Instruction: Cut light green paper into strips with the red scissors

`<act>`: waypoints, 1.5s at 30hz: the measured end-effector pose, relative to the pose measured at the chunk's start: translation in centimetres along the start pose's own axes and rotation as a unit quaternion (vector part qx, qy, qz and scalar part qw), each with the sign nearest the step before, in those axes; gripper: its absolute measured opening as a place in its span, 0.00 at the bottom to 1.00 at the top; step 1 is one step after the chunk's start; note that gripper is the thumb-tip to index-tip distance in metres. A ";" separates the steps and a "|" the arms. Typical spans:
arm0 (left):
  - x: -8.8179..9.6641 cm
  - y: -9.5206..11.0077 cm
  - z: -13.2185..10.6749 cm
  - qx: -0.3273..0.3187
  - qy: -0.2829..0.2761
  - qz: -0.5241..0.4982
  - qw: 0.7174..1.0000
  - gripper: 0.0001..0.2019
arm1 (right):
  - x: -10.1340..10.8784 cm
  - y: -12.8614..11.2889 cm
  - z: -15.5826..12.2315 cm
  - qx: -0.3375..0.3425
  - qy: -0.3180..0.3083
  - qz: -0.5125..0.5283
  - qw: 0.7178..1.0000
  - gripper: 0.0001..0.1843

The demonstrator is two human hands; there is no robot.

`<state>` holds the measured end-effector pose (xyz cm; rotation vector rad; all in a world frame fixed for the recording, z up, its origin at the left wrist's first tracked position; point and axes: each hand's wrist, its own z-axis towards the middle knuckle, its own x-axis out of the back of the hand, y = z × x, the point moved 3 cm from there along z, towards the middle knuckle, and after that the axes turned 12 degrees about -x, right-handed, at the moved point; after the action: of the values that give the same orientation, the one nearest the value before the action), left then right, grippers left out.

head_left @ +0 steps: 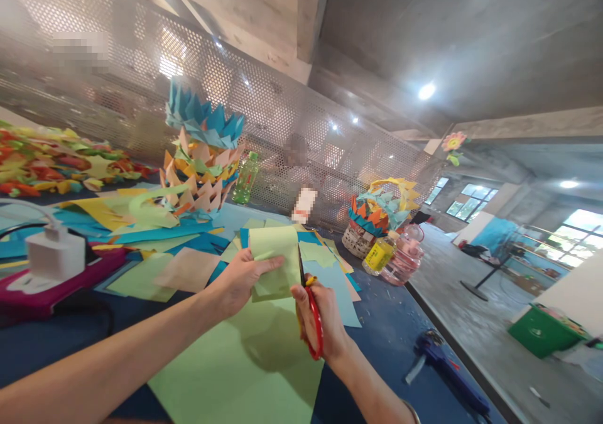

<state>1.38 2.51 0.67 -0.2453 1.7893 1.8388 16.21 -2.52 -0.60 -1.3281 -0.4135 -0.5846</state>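
Observation:
My left hand [240,282] grips a folded piece of light green paper [273,251], thumb on top and fingers behind it. The paper is held above the table, its face towards me. My right hand [325,317] is closed round the red and yellow handles of a pair of scissors [313,326]. Their dark blades point away from me along the paper's right edge; whether they are cutting into it I cannot tell. Below both hands lies a large light green sheet [235,367], with their shadow on it.
Coloured sheets [188,270] and a purple power strip [32,292] with a white plug lie left. Behind stand stacked paper crowns [202,154], a green bottle [245,179] and a paper basket [377,213]. A yellow-labelled bottle [379,254], pink jug [404,257] and blue glue gun [447,370] are right.

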 end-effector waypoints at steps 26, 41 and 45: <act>0.9 0.6 0.3 0.141 -0.198 0.131 0.961 0.15 | 4.5 1.5 -0.9 -0.049 -0.272 0.025 0.961 0.27; 0.5 0.5 0.0 0.167 -0.235 0.130 0.949 0.14 | 5.3 -0.2 -1.1 -0.001 -0.298 -0.074 0.952 0.24; 0.5 0.6 -0.1 0.168 -0.232 0.134 0.949 0.13 | 5.2 -0.2 -1.2 0.004 -0.302 -0.081 0.950 0.25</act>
<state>0.69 2.58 0.91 0.5428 1.8077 1.5510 20.14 -4.51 2.36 -1.4609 -1.0321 -0.2946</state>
